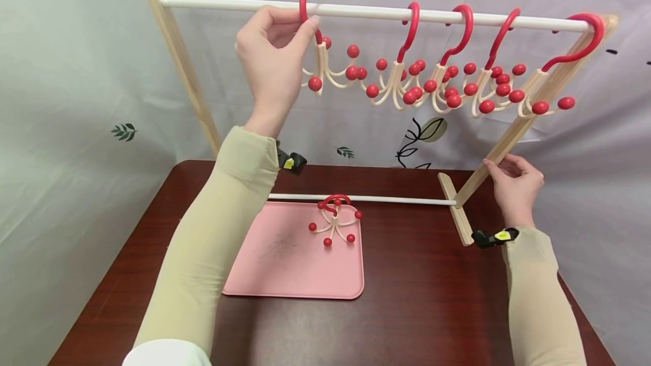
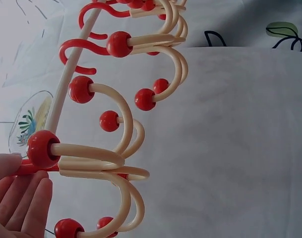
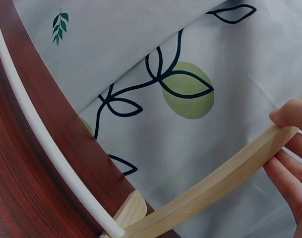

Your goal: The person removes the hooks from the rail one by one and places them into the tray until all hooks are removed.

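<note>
With thumb and fingers, my left hand (image 1: 277, 55) pinches the red hook of a multi-prong hanger (image 1: 321, 61) at the white top rail (image 1: 229, 5). Cream prongs tipped with red balls spread below that hook, close up in the left wrist view (image 2: 91, 163). The hook's tip curves above the rail. My right hand (image 1: 516, 182) grips the rack's right wooden post (image 1: 500, 148) low down, thumb on one side and fingers on the other, as the right wrist view (image 3: 292, 144) also shows. Several like hangers (image 1: 396, 81) hang from the rail to the right.
A pink tray (image 1: 290, 275) lies on the dark red table (image 1: 432, 298), with one more red-hooked hanger (image 1: 334, 220) on it. The rack's lower white bar (image 1: 402, 200) runs behind that hanger. The left post (image 1: 185, 72) slants down to the table. Printed cloth (image 1: 152, 185) hangs behind.
</note>
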The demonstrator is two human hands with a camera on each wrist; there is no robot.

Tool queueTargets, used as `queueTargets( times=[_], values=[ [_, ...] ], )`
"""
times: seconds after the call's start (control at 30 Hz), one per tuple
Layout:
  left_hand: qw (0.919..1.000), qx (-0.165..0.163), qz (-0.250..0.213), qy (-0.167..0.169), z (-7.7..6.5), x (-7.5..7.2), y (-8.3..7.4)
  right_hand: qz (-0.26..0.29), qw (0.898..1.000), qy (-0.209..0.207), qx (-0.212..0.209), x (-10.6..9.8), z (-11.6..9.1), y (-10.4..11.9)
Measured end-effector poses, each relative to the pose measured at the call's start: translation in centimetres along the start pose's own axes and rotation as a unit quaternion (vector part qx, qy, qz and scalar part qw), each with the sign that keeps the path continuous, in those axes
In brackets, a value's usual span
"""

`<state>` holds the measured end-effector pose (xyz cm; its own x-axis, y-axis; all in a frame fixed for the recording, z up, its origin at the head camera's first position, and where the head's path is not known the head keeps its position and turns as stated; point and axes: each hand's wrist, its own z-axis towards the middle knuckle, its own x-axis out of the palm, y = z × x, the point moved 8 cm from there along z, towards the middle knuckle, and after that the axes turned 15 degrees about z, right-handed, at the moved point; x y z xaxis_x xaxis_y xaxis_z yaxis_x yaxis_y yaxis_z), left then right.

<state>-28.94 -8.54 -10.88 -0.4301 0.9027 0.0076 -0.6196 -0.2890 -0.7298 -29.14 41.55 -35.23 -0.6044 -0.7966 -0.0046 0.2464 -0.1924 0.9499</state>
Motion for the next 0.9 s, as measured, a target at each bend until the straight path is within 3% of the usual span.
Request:
queueTargets(
  times=[0.23,0.47,0.7,0.9],
  values=[
    [0.9997,0.018,-0.009,-0.013,-0.6,-1.8,-0.2,0.003,1.000,0.002,-0.002,-0.1,0.1,-0.1],
    [0.9997,-0.017,-0.014,-0.010,-1.9,-3.8,0.7,0.004,1.000,0.002,-0.001,-0.1,0.0,-0.1],
    [0.9988,-0.049,-0.006,0.002,-3.8,-5.4,2.8,-0.004,1.000,-0.002,-0.007,-0.1,0.1,0.0],
    [0.9953,-0.082,-0.049,0.013,-5.6,-6.1,4.5,-0.005,1.000,0.000,-0.007,-0.2,0.1,-0.1]
  ],
)
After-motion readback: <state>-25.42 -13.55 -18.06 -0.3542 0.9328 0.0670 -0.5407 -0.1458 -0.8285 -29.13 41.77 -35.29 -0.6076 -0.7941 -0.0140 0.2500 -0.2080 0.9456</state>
